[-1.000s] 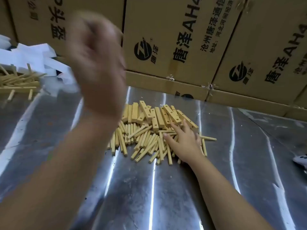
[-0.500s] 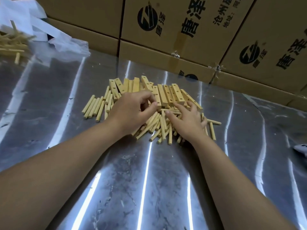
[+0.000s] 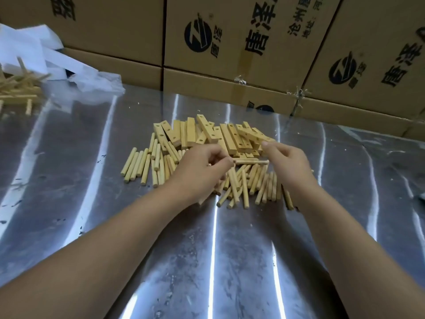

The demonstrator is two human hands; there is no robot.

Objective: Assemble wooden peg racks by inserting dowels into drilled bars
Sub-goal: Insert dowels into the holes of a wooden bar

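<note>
The left hand [image 3: 202, 171] pinches one end of a dowel [image 3: 249, 161] held level above the loose dowels [image 3: 142, 166] (drilled bars [image 3: 230, 139] lie along their far side); the curled right hand [image 3: 287, 166] seems to grip its other end, fingertips hidden.

Both your forearms stretched forward, converging; your left hand [image 3: 202, 173] and right hand [image 3: 288, 165] had fingers curled, each pinching one end of a dowel [image 3: 246, 161].

Views: one, the wide-angle head camera.
Position: I look from above the table's [image 3: 69, 203] near edge.
Facing: forward and down, toward the cartons [image 3: 115, 24] behind it.
Nearness: close; my left hand [image 3: 202, 173], right hand [image 3: 289, 166] and the dowel [image 3: 249, 161] between them sit mid-frame.
</note>
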